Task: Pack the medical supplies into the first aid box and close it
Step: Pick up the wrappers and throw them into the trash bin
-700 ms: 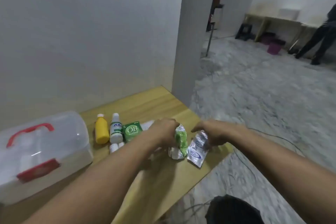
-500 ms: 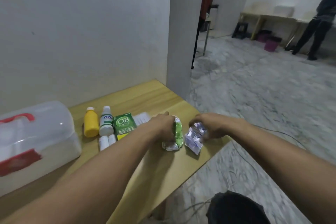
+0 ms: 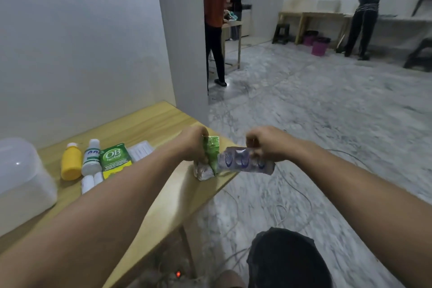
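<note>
In the head view, the left hand (image 3: 195,145) is closed around a green packet (image 3: 211,151) at the right end of the wooden table (image 3: 149,128), and the right hand (image 3: 266,144) pinches a silver-blue foil packet (image 3: 243,162) lifted just past the table's edge, its near end touching the green one. To the left lie a yellow bottle (image 3: 70,163), a white bottle (image 3: 91,158), a green OB herbal box (image 3: 115,159), 2 small white vials (image 3: 91,182) and a flat white pack (image 3: 141,152). The translucent first aid box (image 3: 22,175) sits at the far left, cut off by the frame, so whether its lid is latched cannot be told.
</note>
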The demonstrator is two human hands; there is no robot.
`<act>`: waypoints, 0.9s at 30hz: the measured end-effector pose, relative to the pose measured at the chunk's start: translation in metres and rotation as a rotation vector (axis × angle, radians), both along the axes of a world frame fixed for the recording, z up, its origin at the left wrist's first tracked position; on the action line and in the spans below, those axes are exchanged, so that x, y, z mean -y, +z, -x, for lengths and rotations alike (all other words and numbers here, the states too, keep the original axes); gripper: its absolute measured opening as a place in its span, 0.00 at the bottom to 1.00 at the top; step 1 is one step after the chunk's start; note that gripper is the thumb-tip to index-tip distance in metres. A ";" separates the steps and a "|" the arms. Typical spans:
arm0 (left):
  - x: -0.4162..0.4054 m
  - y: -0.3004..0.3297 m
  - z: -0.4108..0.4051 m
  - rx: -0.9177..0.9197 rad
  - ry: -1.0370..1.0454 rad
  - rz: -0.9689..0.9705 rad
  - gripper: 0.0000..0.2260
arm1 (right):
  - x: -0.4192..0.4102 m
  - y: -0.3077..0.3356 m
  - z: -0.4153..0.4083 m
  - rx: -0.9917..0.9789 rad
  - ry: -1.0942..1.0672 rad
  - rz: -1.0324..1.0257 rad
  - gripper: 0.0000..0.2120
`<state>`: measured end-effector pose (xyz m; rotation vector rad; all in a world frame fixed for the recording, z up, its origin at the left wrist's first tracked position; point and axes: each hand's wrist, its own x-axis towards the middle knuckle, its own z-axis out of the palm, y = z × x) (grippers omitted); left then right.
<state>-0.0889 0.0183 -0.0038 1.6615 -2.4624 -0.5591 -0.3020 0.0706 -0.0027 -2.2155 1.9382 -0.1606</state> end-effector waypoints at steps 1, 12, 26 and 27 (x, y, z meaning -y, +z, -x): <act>-0.004 0.003 0.009 -0.031 -0.003 -0.006 0.35 | -0.007 0.001 0.011 0.016 -0.022 -0.011 0.04; -0.050 -0.028 0.131 -0.189 -0.141 -0.028 0.26 | -0.096 -0.050 0.139 0.110 -0.387 -0.177 0.06; -0.112 -0.213 0.190 -0.169 0.030 -0.257 0.06 | -0.152 -0.225 0.143 0.330 -0.743 -0.342 0.08; -0.115 -0.224 0.191 -0.161 0.046 -0.276 0.05 | -0.154 -0.235 0.142 0.339 -0.751 -0.351 0.10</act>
